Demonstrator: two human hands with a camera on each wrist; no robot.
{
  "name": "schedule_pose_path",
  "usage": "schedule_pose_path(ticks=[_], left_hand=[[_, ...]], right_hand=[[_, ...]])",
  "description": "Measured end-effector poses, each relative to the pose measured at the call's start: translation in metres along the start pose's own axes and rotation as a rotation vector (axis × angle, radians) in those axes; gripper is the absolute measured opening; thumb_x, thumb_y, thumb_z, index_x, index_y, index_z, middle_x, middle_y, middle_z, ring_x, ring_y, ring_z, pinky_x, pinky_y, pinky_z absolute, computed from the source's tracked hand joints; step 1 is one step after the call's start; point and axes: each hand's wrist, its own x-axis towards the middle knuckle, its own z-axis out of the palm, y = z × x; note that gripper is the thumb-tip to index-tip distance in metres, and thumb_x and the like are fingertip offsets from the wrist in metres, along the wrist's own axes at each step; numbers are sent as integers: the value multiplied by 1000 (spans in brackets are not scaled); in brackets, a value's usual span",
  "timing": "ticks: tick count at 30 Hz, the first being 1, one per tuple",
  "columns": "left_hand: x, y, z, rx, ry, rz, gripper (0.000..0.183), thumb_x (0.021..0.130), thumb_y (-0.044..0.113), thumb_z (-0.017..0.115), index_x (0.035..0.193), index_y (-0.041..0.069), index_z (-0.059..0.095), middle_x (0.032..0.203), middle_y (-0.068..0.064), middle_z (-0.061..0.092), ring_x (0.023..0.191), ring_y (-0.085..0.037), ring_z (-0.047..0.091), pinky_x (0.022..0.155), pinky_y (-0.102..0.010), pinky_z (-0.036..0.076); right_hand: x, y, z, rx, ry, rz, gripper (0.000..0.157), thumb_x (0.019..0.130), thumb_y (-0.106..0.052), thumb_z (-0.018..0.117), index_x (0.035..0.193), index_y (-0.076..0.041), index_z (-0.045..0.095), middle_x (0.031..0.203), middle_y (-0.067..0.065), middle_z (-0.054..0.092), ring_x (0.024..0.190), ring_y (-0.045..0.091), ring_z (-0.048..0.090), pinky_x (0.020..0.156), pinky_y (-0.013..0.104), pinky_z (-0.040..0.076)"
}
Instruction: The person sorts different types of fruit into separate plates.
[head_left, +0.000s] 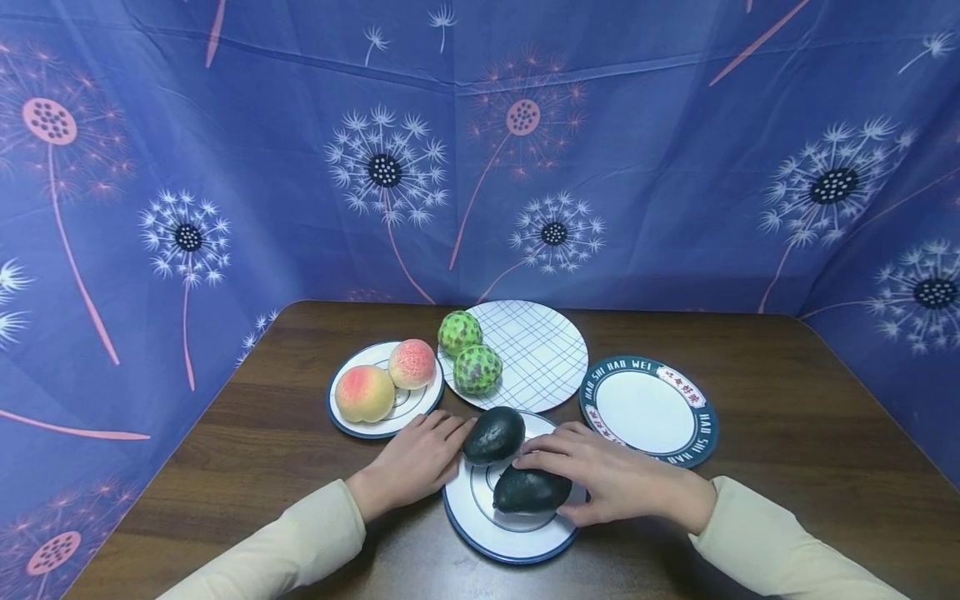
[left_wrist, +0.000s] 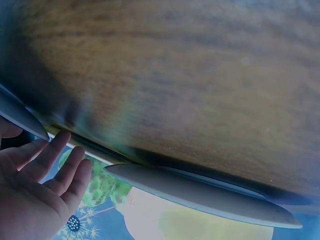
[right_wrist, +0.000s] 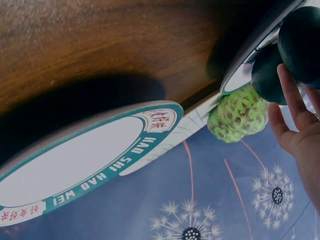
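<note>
On a white plate with blue rims point(head_left: 502, 546) lie two dark green avocados. My right hand point(head_left: 611, 477) holds the nearer avocado point(head_left: 528, 492), its fingers over the top and the thumb at the near right side. The farther avocado point(head_left: 493, 436) sits just behind and to the left. At that plate's left edge is my left hand point(head_left: 418, 460), fingertips beside the farther avocado. In the left wrist view, the left hand point(left_wrist: 45, 180) shows loosely spread fingers by the plate rim. The right hand's fingers point(right_wrist: 290, 90) reach across the avocados in the right wrist view.
Two peaches point(head_left: 365, 393) lie on a small blue-rimmed plate point(head_left: 381, 433) at left. Behind, a checked white plate point(head_left: 540, 358) bears two bumpy green fruits point(head_left: 477, 370). A green-rimmed plate with lettering point(head_left: 648, 412) stands at right. A dandelion-print cloth point(head_left: 637, 125) hangs behind the wooden table point(head_left: 787, 417).
</note>
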Motion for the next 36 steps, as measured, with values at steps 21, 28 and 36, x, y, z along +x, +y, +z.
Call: schedule_pose_path(ticks=[21,28,36], left_hand=[[0,1,-3,-18,-13,-10,51,91,35,48,136,14,42,129,-2,53,119,-19,48,97,-40,44],[0,2,-4,-18,-20,-16,51,91,35,47,137,14,41,129,-3,53,120,-19,47,97,-40,44],[0,1,-4,-12,-11,-13,51,90,35,48,136,14,42,128,-3,54,119,-19,48,96,-40,45]], right_hand=[[-1,0,3,5,-13,-27,75,69,-33,77,134,-28,40,134,-5,46,120,15,44,91,42,45],[-1,0,4,4,-30,-18,77,68,-35,78,135,-28,40,135,-6,46,120,14,43,91,41,45],[-2,0,1,24,-40,33,77,66,-35,79,133,-31,41,134,-8,46,119,15,44,92,43,45]])
